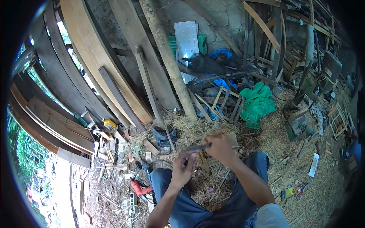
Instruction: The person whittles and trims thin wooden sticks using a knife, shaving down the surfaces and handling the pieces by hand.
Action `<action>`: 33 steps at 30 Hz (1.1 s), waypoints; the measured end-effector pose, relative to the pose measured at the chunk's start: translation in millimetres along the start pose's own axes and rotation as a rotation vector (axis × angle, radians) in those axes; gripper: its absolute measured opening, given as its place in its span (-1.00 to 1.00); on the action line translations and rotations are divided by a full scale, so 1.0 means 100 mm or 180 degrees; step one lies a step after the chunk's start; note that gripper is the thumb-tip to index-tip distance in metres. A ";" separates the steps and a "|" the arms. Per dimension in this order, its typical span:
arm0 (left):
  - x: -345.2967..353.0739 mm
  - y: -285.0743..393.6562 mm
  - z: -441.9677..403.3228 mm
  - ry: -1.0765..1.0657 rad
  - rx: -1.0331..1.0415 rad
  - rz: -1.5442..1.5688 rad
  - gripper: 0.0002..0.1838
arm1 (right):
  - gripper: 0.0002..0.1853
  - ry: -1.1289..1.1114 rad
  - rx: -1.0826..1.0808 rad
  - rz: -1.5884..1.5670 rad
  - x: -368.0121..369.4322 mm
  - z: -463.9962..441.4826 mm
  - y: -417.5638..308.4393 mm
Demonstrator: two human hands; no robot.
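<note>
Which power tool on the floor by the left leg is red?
The red drill beside the power strip; the other tool, nearer the left knee, is bluish, not red.

Left hand (185, 167) curled, right hand (219, 146) closed near it and farther forward, both forearms (253, 184) stretched ahead.

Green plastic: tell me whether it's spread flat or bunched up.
Bunched up: the green plastic lies heaped in folds and creases.
</note>
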State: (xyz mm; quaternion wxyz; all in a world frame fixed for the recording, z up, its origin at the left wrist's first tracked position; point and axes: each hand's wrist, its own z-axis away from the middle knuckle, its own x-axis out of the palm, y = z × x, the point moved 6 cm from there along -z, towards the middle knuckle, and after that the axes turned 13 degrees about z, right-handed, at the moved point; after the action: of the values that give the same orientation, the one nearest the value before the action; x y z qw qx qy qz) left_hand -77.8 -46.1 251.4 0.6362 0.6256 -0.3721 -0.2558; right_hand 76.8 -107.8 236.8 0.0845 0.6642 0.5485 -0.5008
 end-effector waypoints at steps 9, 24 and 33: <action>-0.05 -0.04 0.03 0.0042 -0.0493 0.0693 -0.75 | -0.90 0.0049 0.0649 0.0014 -0.20 -0.16 0.32; -0.01 -0.07 -0.01 -0.0237 -0.0728 0.0881 -0.71 | -0.77 -0.0681 0.1140 -0.1688 0.07 -0.15 0.42; 0.07 -0.02 0.01 -0.0554 -0.0405 0.0246 -0.76 | -0.83 -0.1237 0.0798 -0.3391 0.04 -0.11 0.12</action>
State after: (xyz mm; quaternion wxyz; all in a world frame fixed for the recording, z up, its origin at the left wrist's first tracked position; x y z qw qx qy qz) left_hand -73.9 -52.1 250.3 0.6493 0.5446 -0.4327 -0.3075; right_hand 92.6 -103.0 233.5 -0.1593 0.1974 0.7181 -0.6481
